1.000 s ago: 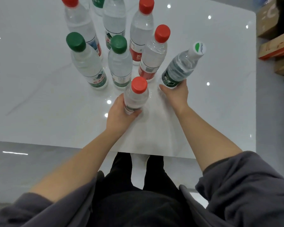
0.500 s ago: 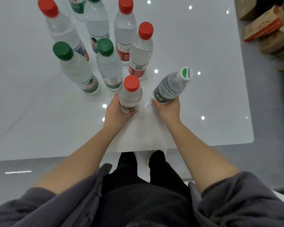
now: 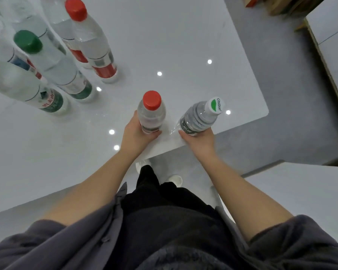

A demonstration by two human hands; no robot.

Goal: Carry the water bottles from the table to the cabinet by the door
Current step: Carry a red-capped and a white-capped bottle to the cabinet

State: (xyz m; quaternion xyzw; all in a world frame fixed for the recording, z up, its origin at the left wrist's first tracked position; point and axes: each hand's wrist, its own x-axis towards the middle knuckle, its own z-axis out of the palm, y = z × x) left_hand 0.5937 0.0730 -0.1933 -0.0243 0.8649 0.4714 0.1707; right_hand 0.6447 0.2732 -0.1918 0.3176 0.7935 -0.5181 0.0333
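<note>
My left hand (image 3: 139,133) grips a clear water bottle with a red cap (image 3: 151,112), held upright above the near edge of the white table (image 3: 183,45). My right hand (image 3: 198,140) grips a second bottle with a white and green cap (image 3: 200,117), tilted to the right over the table's near right edge. Several more bottles stand on the table at the upper left: one with a red cap (image 3: 92,41), one with a green cap (image 3: 53,63) and one with a green label (image 3: 25,88).
Grey floor (image 3: 281,94) lies right of the table. Cardboard boxes (image 3: 281,4) sit at the top right, and a wood-edged white panel (image 3: 332,45) runs along the right side. A white surface (image 3: 300,191) is at the lower right. My legs and shoes stand at the table's edge.
Both hands have pulled their bottles back toward me and to the right, away from the standing group. The view has swung right, so the remaining bottles now sit at the upper left.
</note>
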